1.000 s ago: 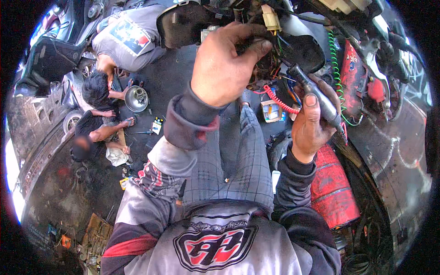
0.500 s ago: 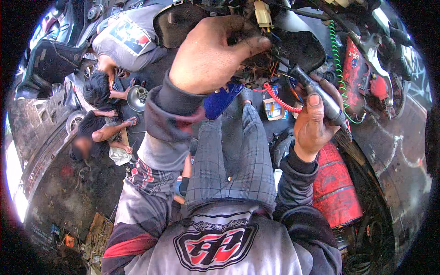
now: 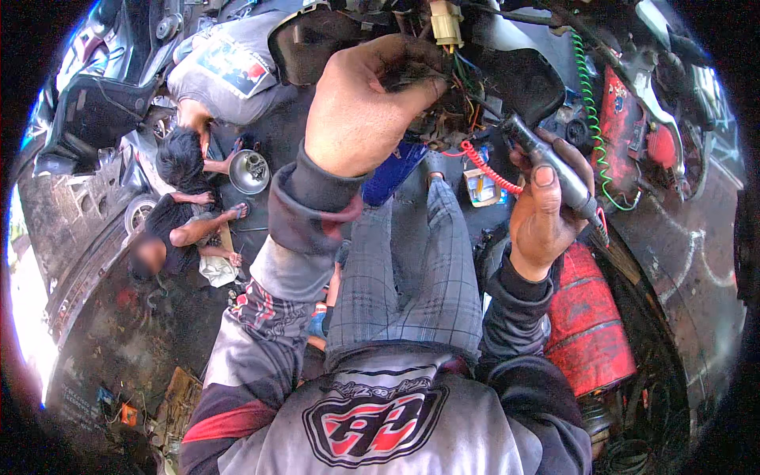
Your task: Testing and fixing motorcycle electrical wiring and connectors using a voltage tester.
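My left hand (image 3: 356,111) is raised at the upper middle, beside a bundle of thin coloured wires (image 3: 461,83). Its thumb and fingers are curled together, and whatever sits between them is hidden. Just above the fingertips hangs a cream plastic connector (image 3: 446,25) with wires coming out of its lower end. My right hand (image 3: 541,218) is wrapped around a black pen-shaped tester (image 3: 560,170), thumb along its side. The tester's narrow end points up and left at the wiring. A red coiled cord (image 3: 492,176) runs from below the wiring to the right hand.
Black curved panels (image 3: 313,43) flank the wiring. To the right are a green coiled hose (image 3: 586,95), a red toolbox (image 3: 613,119) and a dented red cylinder (image 3: 590,324). At left, two other people (image 3: 226,71) crouch near a round metal bowl (image 3: 250,172). A small open box (image 3: 483,188) lies below.
My left hand has drawn slightly down and left from the connector, its fingers curling further inward. The right hand keeps the tester in nearly the same place. The whole view has shifted a little.
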Motion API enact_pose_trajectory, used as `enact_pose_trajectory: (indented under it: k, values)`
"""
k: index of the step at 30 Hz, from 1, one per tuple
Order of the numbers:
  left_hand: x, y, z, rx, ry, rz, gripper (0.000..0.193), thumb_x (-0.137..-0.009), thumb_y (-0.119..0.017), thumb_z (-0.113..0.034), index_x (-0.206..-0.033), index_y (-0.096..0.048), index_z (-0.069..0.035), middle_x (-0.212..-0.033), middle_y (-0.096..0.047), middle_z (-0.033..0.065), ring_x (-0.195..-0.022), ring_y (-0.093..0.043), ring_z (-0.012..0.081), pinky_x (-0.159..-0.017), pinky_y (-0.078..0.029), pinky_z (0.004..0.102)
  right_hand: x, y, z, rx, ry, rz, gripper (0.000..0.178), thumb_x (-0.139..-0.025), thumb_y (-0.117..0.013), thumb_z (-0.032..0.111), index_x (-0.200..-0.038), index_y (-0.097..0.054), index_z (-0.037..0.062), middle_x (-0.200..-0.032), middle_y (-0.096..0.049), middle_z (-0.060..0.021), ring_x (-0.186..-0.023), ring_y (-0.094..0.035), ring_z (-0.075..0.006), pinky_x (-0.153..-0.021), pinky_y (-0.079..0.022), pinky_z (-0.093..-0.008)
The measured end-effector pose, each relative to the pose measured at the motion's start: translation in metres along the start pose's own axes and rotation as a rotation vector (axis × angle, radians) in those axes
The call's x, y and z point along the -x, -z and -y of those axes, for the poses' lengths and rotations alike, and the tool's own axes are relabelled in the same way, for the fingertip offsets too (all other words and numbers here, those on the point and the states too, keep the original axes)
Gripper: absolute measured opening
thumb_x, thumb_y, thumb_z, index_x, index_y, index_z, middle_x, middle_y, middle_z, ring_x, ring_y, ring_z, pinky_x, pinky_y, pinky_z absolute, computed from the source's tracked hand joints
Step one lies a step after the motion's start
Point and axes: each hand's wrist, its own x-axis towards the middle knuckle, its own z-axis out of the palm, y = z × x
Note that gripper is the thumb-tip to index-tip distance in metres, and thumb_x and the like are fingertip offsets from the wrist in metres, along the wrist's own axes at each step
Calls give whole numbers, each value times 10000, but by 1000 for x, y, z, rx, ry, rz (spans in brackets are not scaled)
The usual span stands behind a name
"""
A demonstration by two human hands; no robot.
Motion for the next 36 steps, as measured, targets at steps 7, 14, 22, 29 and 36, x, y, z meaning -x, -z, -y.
enact_pose_trajectory:
  k: [7,14,22,29,36]
  values:
    - [15,-31,1,133,-120,-308,421,-769,-673,43,-1173,-553,50,-962,-688,96,-893,-645,132,-810,-505,258,6,4,-7,67,93,15,399,-842,-733,149,-1143,-562,-49,-1120,-622,-239,-928,-667,-305,-807,-587,-399]
    - [26,-38,3,16,-185,-379,441,-795,-671,80,-1210,-523,60,-990,-676,118,-928,-639,143,-826,-505,254,10,-3,-9,-18,110,44,365,-829,-762,143,-1084,-575,-39,-1111,-628,-241,-951,-661,-300,-822,-581,-406]
    - [23,-33,0,296,-54,-302,467,-797,-698,82,-1222,-506,57,-968,-685,122,-886,-658,169,-820,-534,283,17,6,-25,-4,5,69,432,-844,-730,147,-1177,-545,-58,-1192,-597,-227,-1026,-637,-286,-953,-516,-400]
    - [23,-33,4,373,-28,-298,414,-805,-736,40,-1169,-539,57,-978,-695,137,-848,-669,176,-779,-537,281,21,-2,-28,-148,-116,-31,430,-819,-780,187,-1123,-598,-56,-1133,-665,-177,-989,-654,-212,-916,-499,-322]
    - [19,-41,10,473,-56,-379,359,-789,-734,51,-1095,-546,61,-866,-689,109,-773,-665,139,-717,-538,245,26,-2,-29,-51,-97,28,431,-826,-780,184,-1145,-603,-45,-1124,-678,-148,-977,-653,-190,-913,-491,-301]
